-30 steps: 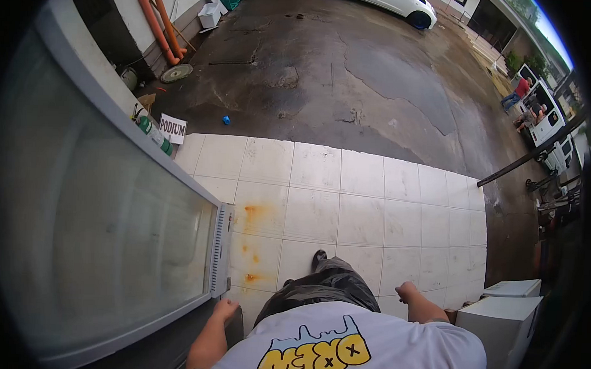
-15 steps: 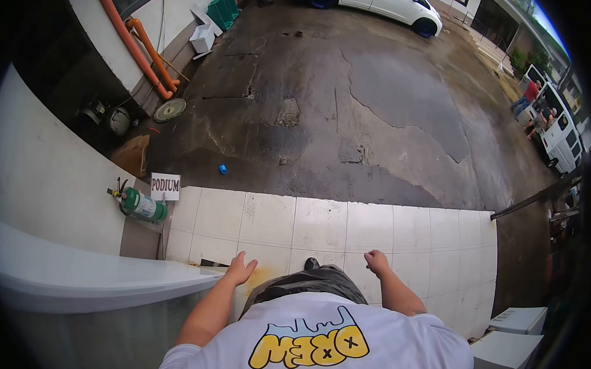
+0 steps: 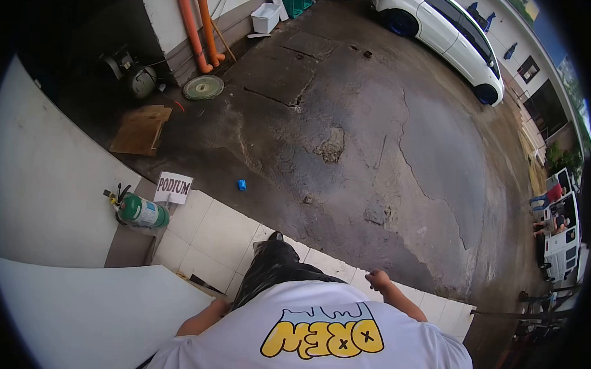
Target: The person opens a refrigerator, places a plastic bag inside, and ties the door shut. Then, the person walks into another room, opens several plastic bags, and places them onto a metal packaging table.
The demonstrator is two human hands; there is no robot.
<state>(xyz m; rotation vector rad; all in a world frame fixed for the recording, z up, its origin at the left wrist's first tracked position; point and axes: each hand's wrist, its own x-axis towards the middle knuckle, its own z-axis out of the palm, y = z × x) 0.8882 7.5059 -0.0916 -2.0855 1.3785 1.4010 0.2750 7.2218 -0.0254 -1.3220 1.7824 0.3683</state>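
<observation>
Here, the white panel (image 3: pixel 96 307) lies beside the left hand (image 3: pixel 221 306).

The left hand (image 3: pixel 221 306) (by the trousers (image 3: pixel 274 269)) is partly hidden.

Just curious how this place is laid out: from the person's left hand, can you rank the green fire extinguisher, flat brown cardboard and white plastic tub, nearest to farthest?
From the left hand:
1. Green fire extinguisher, ahead and left.
2. Flat brown cardboard, beyond it, on the ground.
3. White plastic tub, far ahead.
</observation>
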